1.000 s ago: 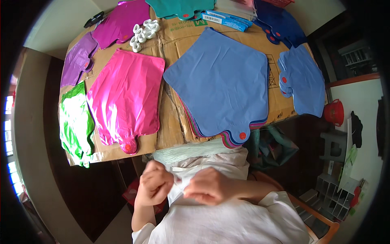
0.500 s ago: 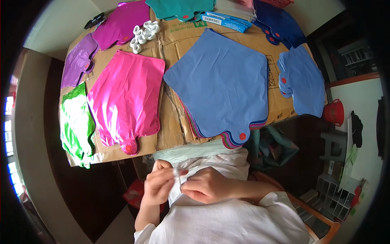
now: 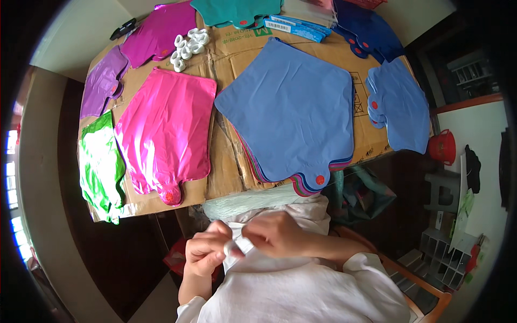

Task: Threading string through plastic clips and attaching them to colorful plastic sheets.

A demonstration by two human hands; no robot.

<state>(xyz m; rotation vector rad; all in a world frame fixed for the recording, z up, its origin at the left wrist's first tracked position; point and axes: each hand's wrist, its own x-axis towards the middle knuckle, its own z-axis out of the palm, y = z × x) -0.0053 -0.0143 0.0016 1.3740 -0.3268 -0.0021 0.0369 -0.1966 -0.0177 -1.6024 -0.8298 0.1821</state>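
Note:
Close to my lap, my left hand (image 3: 207,252) is closed, pinching a small white coil (image 3: 229,248) between thumb and fingers. My right hand (image 3: 276,234) is raised just beside it, fingers curled and blurred; whether it grips a strand from the coil is too smeared to see. Past my hands on the cardboard lies a stack of flat foil balloons (image 3: 293,113), dull blue on top with other colours showing at the lower edge. Left of it is a shiny pink foil balloon (image 3: 167,129). Similar white coils (image 3: 188,47) sit in a cluster farther back.
Around the cardboard (image 3: 223,156) lie green (image 3: 102,167), purple (image 3: 105,81), magenta (image 3: 161,35), teal (image 3: 237,12), navy (image 3: 369,29) and blue (image 3: 401,105) flat balloons. Blue packets (image 3: 296,28) lie at the back. A dark bag (image 3: 361,196) hangs below the front edge.
My right hand has moved up and away from the coil, and my left hand has dropped slightly left. The thin white strand seen between them before no longer shows clearly.

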